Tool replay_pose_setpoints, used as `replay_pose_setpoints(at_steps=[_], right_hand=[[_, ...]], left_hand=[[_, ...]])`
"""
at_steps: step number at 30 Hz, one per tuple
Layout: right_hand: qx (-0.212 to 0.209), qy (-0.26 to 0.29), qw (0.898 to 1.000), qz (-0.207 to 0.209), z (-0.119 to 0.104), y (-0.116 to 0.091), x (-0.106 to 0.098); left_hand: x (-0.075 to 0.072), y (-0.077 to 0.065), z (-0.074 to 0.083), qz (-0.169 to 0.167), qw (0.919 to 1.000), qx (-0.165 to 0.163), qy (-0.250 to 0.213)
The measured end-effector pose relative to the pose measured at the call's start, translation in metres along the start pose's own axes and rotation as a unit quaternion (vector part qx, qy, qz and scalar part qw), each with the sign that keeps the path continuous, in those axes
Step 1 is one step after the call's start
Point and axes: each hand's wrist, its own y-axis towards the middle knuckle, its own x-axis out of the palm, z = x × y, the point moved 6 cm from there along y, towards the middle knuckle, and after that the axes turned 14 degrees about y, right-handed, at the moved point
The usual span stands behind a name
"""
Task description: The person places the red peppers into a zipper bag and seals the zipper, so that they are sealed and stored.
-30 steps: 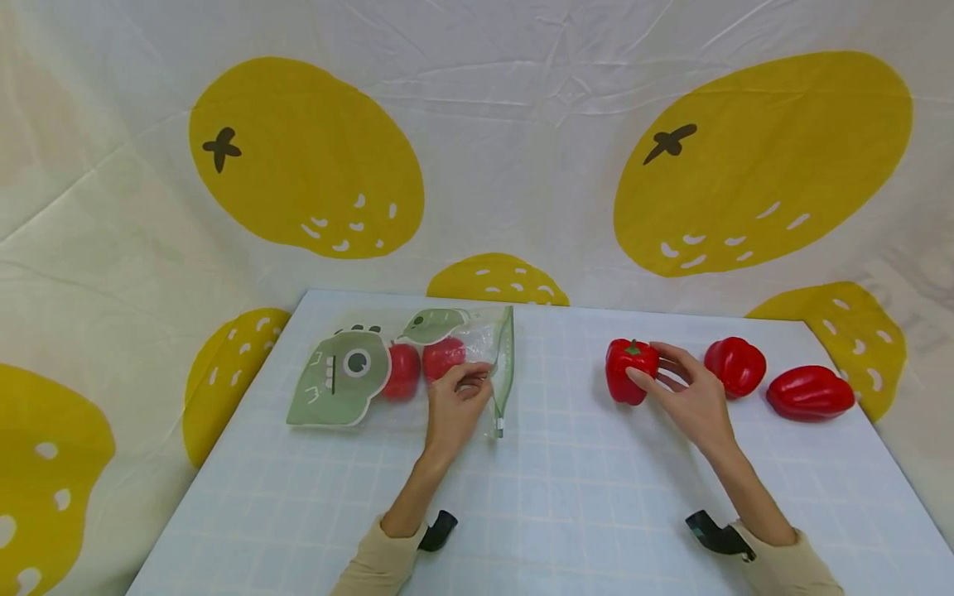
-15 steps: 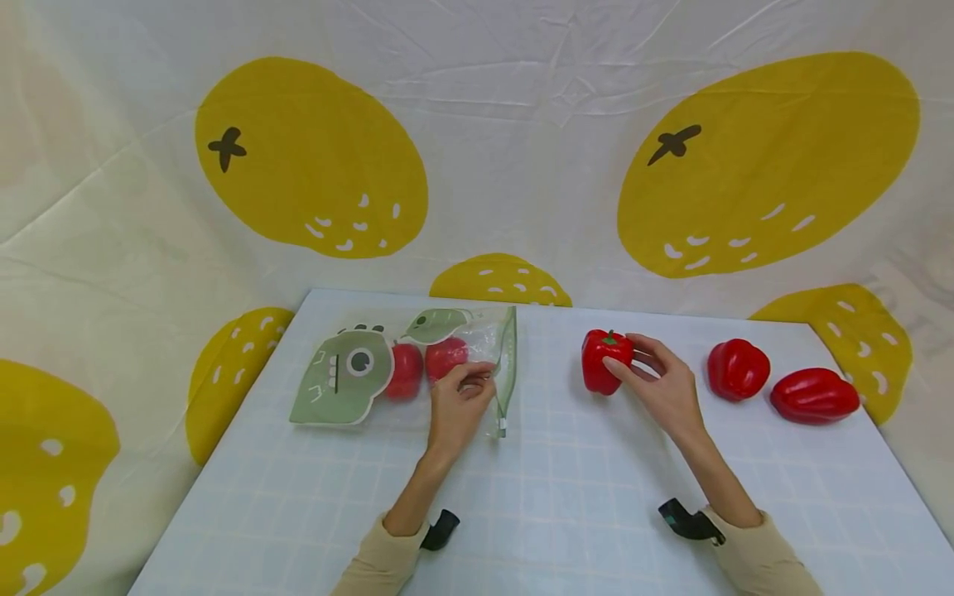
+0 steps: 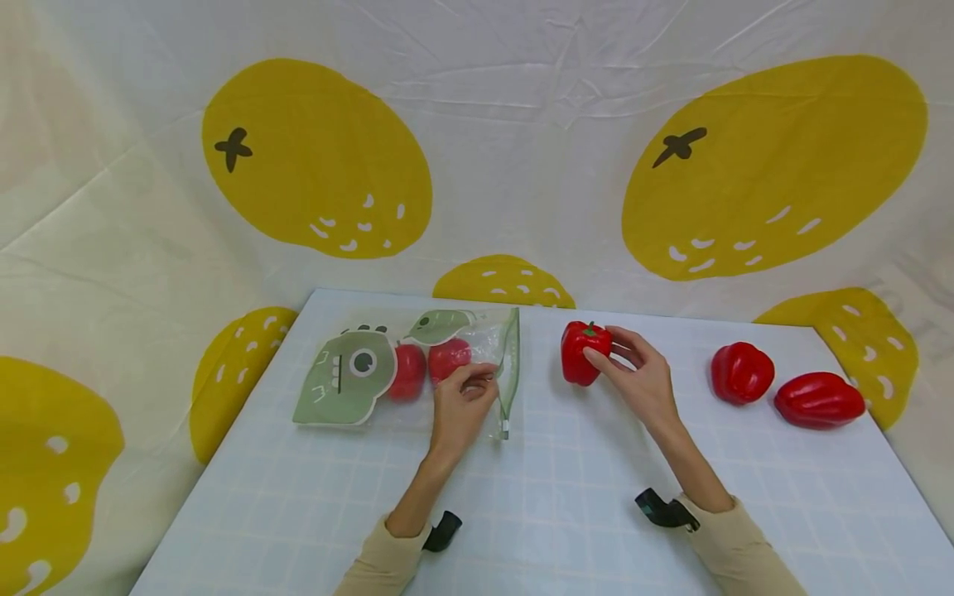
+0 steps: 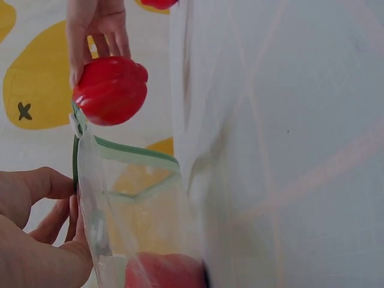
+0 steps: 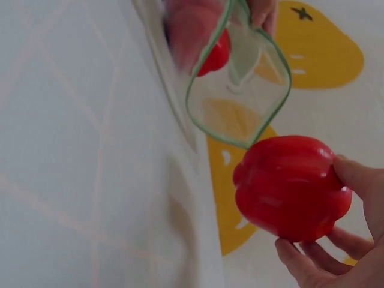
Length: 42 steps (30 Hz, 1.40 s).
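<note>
A clear zip bag (image 3: 488, 331) with a green dinosaur print lies on the table, its mouth facing right. Two red items (image 3: 407, 372) show through its plastic; the right wrist view looks in past the green rim (image 5: 191, 108), which stands apart. My left hand (image 3: 462, 406) pinches the upper layer of the bag near that mouth. In my right hand (image 3: 643, 377) is a red bell pepper (image 3: 580, 354) with a green stem, gripped between thumb and fingers. The pepper is held above the table, to the right of the bag's mouth.
Two more red bell peppers, a rounder one (image 3: 742, 373) and a longer one (image 3: 820, 401), lie at the table's right. A white cloth (image 3: 522, 149) with yellow fruit prints hangs behind the pale checked table (image 3: 551, 513).
My right hand has carried the bell pepper left and slightly away from me, closer to the bag's mouth. My left hand keeps its pinch on the bag.
</note>
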Motion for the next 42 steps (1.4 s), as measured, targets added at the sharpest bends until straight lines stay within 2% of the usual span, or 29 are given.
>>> replay_pose_setpoints(at_steps=[4,14,26,33,42], right_hand=[[-0.005,0.012,1.0,-0.006,0.004,0.005,0.009],[0.0,0.032,0.999,-0.015,0.006,0.014,0.036],[0.03,0.064,0.996,-0.054,0.017,0.022,0.069],[0.021,0.068,0.996,-0.061,0.021,0.022,0.083],[0.009,0.077,0.995,-0.064,0.029,0.02,0.1]], left_hand=[[0.002,0.002,-0.011,0.0,1.0,0.005,-0.004],[0.002,0.002,-0.011,0.003,1.0,0.001,-0.003],[0.0,0.003,-0.009,-0.003,1.0,-0.001,0.006],[0.001,0.003,-0.002,-0.004,0.9999,-0.004,0.016],[-0.002,0.002,-0.006,-0.004,0.9999,0.016,0.005]])
